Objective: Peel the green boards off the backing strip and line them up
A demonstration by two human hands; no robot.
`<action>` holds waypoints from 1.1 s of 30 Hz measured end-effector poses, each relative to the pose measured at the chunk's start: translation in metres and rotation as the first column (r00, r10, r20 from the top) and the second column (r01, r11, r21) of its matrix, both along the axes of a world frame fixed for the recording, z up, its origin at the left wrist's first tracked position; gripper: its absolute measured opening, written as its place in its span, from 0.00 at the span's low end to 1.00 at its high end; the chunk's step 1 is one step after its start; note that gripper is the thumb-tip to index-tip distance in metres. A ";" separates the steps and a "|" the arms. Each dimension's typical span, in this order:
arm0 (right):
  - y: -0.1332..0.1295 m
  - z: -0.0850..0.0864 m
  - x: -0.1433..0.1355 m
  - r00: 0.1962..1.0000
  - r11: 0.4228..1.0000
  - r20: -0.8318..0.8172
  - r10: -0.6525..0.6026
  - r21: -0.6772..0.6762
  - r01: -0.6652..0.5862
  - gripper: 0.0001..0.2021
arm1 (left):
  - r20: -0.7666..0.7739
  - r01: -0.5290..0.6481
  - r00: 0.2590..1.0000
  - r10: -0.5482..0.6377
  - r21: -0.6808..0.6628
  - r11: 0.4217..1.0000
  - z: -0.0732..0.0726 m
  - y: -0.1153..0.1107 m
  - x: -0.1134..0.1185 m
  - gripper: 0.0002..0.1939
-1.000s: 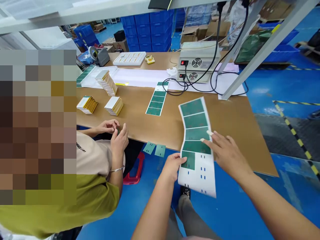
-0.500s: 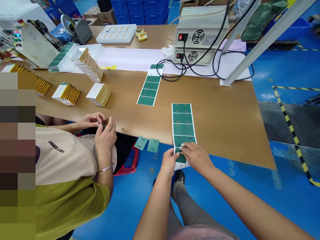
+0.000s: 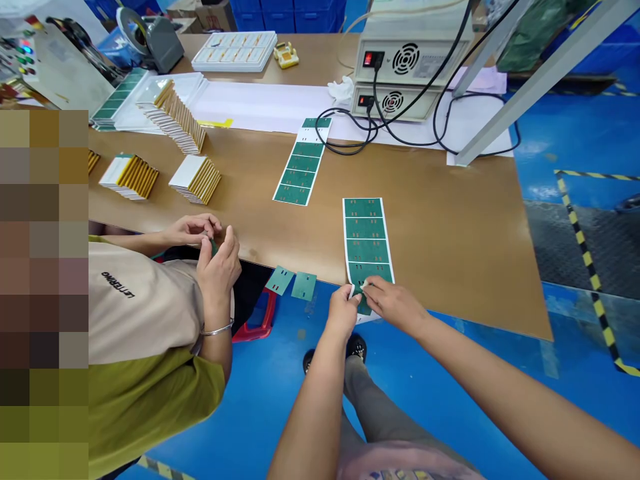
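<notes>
- One green label sheet (image 3: 367,229), five panels showing, lay on the tabletop (image 3: 450,253) at twelve o'clock, its near end past the front edge.
- Two hands, thumbs and fingers closed, pinched that end: left hand (image 3: 344,311) at seven o'clock, right hand (image 3: 395,301) at five.
- One second label sheet (image 3: 302,163) lay at eleven o'clock.
- Two loose green cards (image 3: 303,286) sat at nine.
- Three yellow-edged stacks (image 3: 195,179) showed whole at ten, another partly.

My left forearm (image 3: 315,393) reaches away from me and my right forearm (image 3: 493,370) slants in from the near right, left hand (image 3: 343,311) and right hand (image 3: 394,300) pinching close together.
</notes>
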State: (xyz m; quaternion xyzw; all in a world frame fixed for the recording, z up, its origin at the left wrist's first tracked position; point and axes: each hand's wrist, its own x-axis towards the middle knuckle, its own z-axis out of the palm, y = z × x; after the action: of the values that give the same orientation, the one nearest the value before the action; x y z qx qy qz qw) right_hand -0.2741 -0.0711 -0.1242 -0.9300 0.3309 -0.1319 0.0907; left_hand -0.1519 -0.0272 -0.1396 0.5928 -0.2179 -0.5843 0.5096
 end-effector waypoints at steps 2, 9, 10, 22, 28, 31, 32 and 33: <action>-0.004 -0.004 -0.004 0.997 0.998 0.081 0.003 0.064 -0.008 0.13 | -0.022 0.012 1.000 -0.012 0.009 1.000 0.001 -0.001 0.000 0.06; -0.011 -0.012 -0.008 0.932 0.936 0.294 -0.211 0.336 0.106 0.10 | -0.191 0.035 0.981 -0.025 0.051 0.998 0.004 0.003 0.008 0.12; -0.011 -0.011 -0.007 0.926 0.932 0.299 -0.231 0.341 0.122 0.10 | -0.211 0.034 0.977 -0.021 0.059 0.998 0.003 0.004 0.008 0.13; -0.006 -0.018 -0.013 0.905 0.920 0.295 -0.307 0.335 0.203 0.11 | -0.264 -0.014 0.963 0.058 0.165 0.986 -0.002 0.017 0.008 0.16; -0.014 -0.020 -0.018 0.868 0.882 0.301 -0.394 0.388 0.266 0.11 | -0.210 0.034 0.978 0.009 0.203 0.979 -0.004 0.029 0.003 0.20; -0.017 -0.022 -0.025 0.810 0.829 0.350 -0.470 0.490 0.269 0.11 | -0.202 0.099 0.978 -0.053 0.226 0.969 -0.005 0.039 0.007 0.20; -0.019 -0.023 -0.028 0.783 0.802 0.365 -0.503 0.535 0.266 0.11 | -0.202 0.126 0.976 -0.080 0.228 0.965 -0.005 0.042 0.009 0.21; -0.020 -0.024 -0.031 0.755 0.772 0.375 -0.537 0.580 0.261 0.11 | -0.202 0.151 0.974 -0.105 0.232 0.961 -0.005 0.045 0.011 0.21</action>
State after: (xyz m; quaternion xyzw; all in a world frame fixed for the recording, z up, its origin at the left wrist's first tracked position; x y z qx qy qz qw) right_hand -0.3052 -0.0911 -0.1482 -0.7062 0.5134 -0.3063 0.3792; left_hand -0.1412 0.0175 -0.1449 0.5782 -0.1329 -0.6918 0.4115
